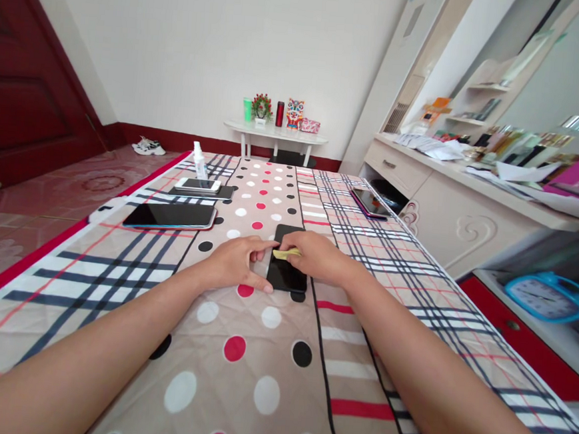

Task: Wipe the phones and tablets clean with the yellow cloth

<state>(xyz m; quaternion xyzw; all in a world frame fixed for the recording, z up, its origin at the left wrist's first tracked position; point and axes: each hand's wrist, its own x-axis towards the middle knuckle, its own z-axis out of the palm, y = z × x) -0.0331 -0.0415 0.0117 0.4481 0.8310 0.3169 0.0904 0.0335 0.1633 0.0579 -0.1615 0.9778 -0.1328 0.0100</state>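
A black smartphone (287,276) lies flat on the patterned bed cover, screen up. My left hand (238,261) holds it along its left edge, thumb near the lower corner and forefinger higher up. Pinched in the fingers of my right hand (316,256) is a small yellow cloth (286,253), pressed against the screen. The right hand hides part of the phone's upper half.
To the left lie a large phone or tablet (169,215), a white phone (198,184) on a dark flat device, and a white spray bottle (200,162). Another phone (369,202) rests at the right. Beyond are a low white table (276,132) and a blue clock (544,297).
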